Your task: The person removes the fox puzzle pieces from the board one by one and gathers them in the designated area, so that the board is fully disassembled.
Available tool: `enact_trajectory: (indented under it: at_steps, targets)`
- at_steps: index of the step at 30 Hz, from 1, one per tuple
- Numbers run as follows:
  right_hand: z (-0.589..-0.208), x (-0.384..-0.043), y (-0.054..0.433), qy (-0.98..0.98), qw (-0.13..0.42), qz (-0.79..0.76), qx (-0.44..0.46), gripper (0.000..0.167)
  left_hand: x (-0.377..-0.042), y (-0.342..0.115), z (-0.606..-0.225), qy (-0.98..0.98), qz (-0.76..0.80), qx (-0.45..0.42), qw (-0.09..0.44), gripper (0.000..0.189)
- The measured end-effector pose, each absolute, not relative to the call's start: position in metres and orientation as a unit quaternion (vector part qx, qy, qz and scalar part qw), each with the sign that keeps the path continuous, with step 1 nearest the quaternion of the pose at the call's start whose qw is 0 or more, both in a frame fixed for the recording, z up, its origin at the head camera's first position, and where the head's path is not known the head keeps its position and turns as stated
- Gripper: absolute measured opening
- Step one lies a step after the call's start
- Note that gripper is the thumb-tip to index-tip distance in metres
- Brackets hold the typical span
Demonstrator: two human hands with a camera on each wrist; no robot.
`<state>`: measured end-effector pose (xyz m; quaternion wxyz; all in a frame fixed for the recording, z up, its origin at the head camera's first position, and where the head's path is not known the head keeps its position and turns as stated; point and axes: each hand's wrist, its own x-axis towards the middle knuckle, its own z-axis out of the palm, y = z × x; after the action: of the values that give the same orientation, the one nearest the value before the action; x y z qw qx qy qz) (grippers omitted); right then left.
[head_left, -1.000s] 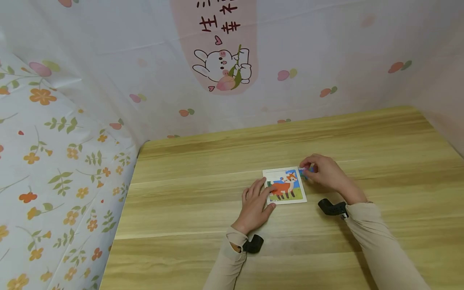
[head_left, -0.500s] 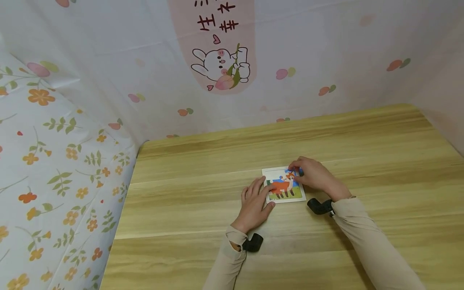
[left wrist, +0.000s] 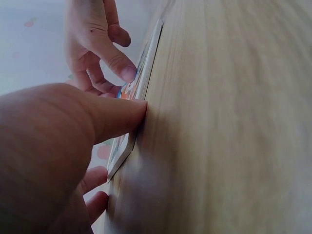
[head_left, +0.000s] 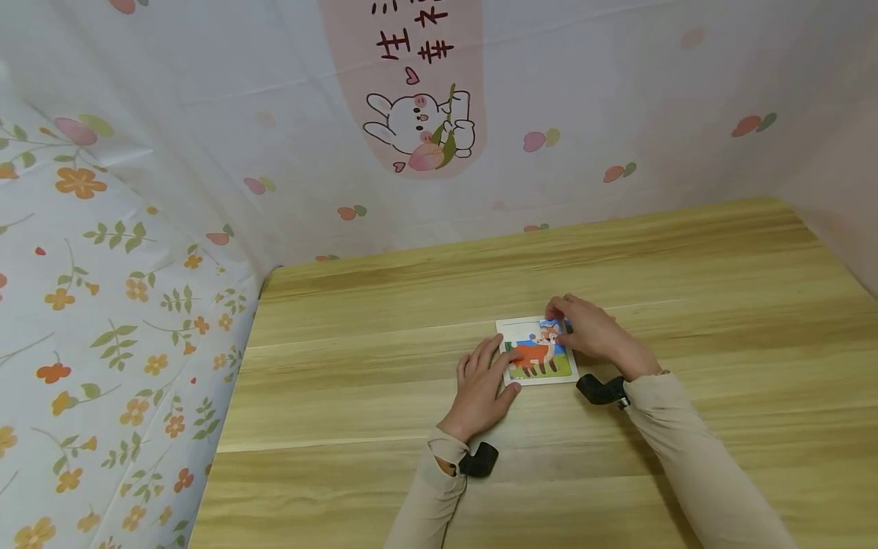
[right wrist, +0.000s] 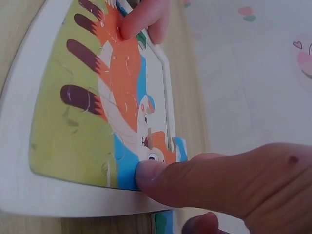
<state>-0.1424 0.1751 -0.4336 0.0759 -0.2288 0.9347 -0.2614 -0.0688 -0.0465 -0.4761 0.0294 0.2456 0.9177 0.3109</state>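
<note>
A fox jigsaw puzzle (right wrist: 126,78) lies in a white tray (right wrist: 19,146) on the table, its top strip bare white. With fingers spread, my left hand (head_left: 480,396) rests at the tray's left front corner. Its thumb (left wrist: 131,114) presses the near edge, and its index finger (right wrist: 139,24) touches the fox's body. Over the tray's upper right, my right hand (head_left: 591,328) pinches a puzzle piece (right wrist: 168,153) with the fox's eye and some blue. The piece sits slightly raised over its neighbours. The right fingertips are partly hidden behind the thumb (right wrist: 161,180).
Another blue-green puzzle piece (right wrist: 163,222) lies just outside the tray, partly under the right hand. The wooden table (head_left: 357,366) ends at a printed cloth (head_left: 274,137) behind and a floral cloth (head_left: 123,320) at the left. Each wrist carries a black camera mount (head_left: 600,389).
My right hand has moved left from beside the tray to over its upper right corner and now works a piece there. The left hand has stayed put.
</note>
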Motion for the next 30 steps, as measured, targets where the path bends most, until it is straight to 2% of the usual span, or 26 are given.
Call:
enact_trajectory:
  at_steps: [18, 21, 28, 30]
  targets:
    - [-0.434, -0.138, 0.177, 0.943, 0.038, -0.232, -0.235, 0.027, -0.067, -0.045, -0.475, 0.919, 0.307, 0.246, 0.009, 0.039]
    - [-0.433, -0.141, 0.181, 0.940, 0.029, -0.241, -0.238, 0.027, -0.068, -0.046, -0.476, 0.920, 0.311, 0.239, 0.007, 0.045]
    - [-0.426, -0.142, 0.208, 0.942, 0.009, -0.259, -0.214, 0.029, -0.069, -0.043, -0.476, 0.921, 0.328, 0.212, 0.022, 0.076]
    - [-0.425, -0.141, 0.217, 0.944, 0.005, -0.259, -0.202, 0.029, -0.069, -0.042, -0.477, 0.921, 0.326, 0.210, 0.023, 0.078]
